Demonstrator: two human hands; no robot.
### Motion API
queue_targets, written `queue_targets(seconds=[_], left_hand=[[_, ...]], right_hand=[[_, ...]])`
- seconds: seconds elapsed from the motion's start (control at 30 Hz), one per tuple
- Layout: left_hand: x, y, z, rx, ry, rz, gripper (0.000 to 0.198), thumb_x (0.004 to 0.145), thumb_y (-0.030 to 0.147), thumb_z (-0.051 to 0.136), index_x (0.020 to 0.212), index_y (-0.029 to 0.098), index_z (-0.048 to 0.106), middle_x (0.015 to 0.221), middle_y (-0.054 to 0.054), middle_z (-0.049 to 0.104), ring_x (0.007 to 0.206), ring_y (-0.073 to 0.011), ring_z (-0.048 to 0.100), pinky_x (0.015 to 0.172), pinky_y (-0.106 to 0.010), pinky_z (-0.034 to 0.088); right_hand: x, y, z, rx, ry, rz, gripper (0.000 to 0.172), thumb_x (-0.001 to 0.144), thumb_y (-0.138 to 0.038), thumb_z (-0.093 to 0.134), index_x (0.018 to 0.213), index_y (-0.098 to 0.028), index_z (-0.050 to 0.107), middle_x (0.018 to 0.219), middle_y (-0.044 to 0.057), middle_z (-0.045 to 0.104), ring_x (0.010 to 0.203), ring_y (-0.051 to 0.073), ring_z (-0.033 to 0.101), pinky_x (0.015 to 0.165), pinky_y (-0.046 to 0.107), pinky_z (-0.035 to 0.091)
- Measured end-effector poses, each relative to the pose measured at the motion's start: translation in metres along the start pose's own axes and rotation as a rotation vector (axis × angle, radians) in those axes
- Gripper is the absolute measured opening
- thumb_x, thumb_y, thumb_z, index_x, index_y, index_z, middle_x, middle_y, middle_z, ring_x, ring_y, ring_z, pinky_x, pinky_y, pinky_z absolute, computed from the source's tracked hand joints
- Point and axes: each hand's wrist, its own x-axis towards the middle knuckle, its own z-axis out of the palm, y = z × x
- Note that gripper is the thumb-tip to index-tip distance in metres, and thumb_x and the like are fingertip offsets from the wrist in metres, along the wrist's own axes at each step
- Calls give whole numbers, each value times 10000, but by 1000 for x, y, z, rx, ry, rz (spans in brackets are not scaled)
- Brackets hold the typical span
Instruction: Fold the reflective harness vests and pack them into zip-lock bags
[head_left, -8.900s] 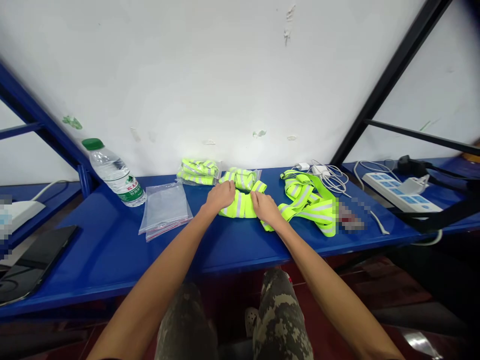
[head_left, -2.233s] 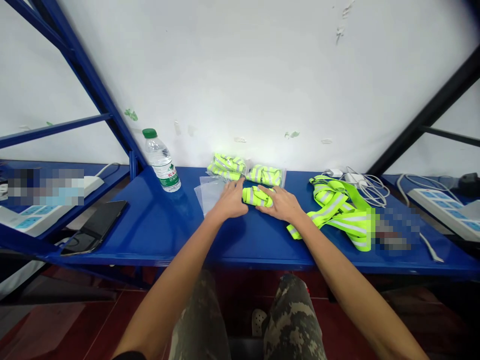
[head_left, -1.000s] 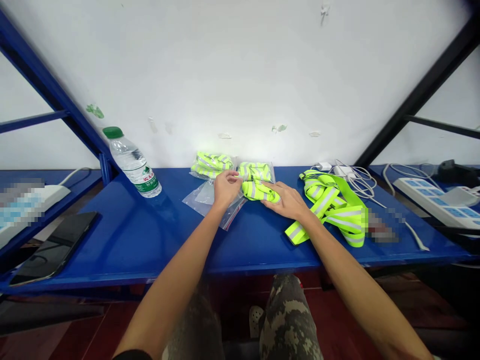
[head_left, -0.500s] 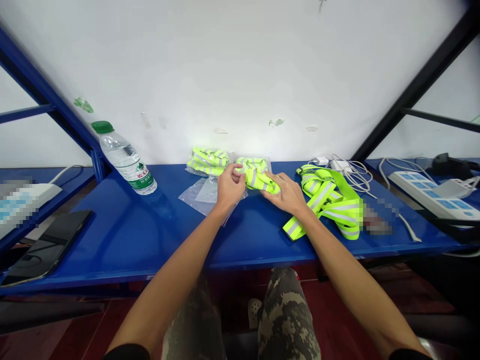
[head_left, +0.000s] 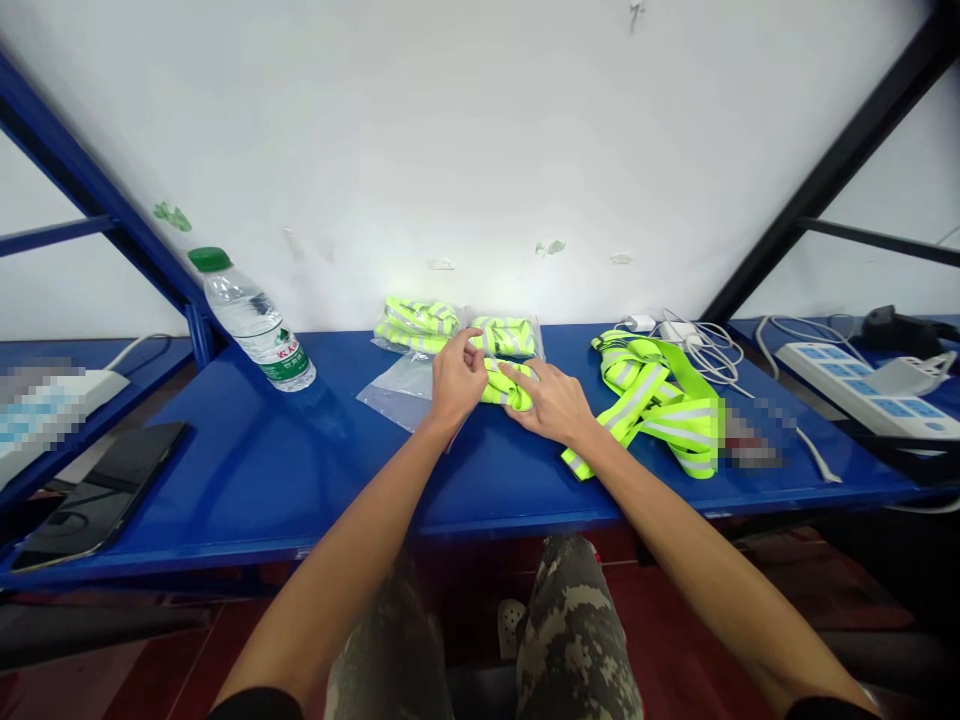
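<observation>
A folded bundle of neon-yellow reflective strap (head_left: 507, 388) with silver stripes is between my two hands above the blue table. My left hand (head_left: 459, 380) has curled fingers and grips its left end. My right hand (head_left: 553, 400) is closed around its right end, with fingers over the top. Under and beside my left hand lies a clear plastic bag (head_left: 401, 390), flat on the table. Behind my hands, a bagged yellow strap (head_left: 416, 325) sits at the left and another bagged strap (head_left: 511, 336) at the right. A loose heap of reflective straps (head_left: 645, 390) lies right of my right hand.
A water bottle (head_left: 259, 325) with a green cap stands on the left of the blue table (head_left: 300, 480), near a dark phone (head_left: 101, 495). White cables (head_left: 709, 350) and a power strip (head_left: 870, 390) are at the right. The wall rises behind the table.
My right hand has moved left toward my left hand, and the strap bundle between them now looks shorter and more compact. My left hand has hardly shifted.
</observation>
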Motion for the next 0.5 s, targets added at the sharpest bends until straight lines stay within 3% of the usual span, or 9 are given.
queue_targets(seconds=[0.27,0.5], left_hand=[[-4,14,5,8,-73,107,271,885,170,540,1139,166,635,835,-32,656,707,-143,585,769,-268,496],[-11,18,11,145,-47,240,243,930,181,510,1148,160,618,982,-83,689,909,-198,625,908,-328,480]], right_hand=[[0,-1,3,27,66,55,605,921,-494,515,1494,-315,440,1304,141,552,1009,288,579,729,341,481],[1,3,8,137,229,276,615,918,-526,506,1470,-257,482,1224,133,595,978,277,606,761,345,504]])
